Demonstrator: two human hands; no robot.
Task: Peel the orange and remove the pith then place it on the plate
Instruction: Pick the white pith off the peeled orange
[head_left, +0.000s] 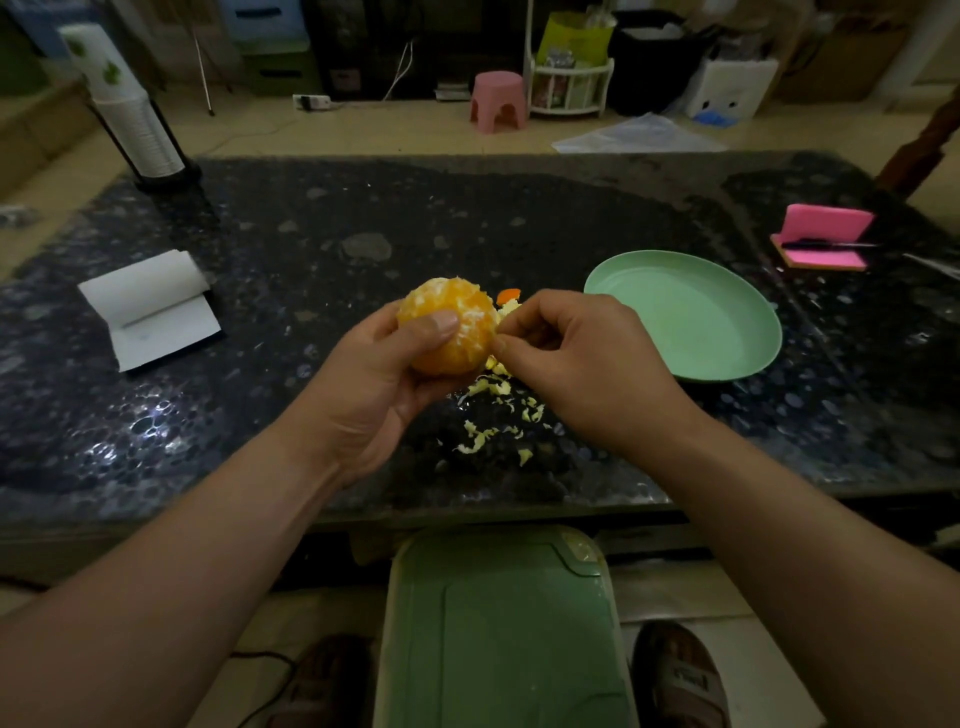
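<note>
My left hand (384, 374) grips a peeled orange (457, 322) above the dark table, thumb across its front. White pith patches still cling to the top of the fruit. My right hand (571, 358) is at the orange's right side, its fingertips pinching a strip of pith there. An empty pale green plate (727, 358) lies on the table to the right of my hands. Pale pith scraps (498, 415) are scattered on the table below the orange, and a bit of orange peel (508, 295) shows behind it.
A folded white paper (150, 312) lies at the left. A stack of paper cups on a holder (135, 130) stands at the far left. A pink sticky-note holder (823, 239) sits at the far right. A green bin lid (498, 634) is below the table's front edge.
</note>
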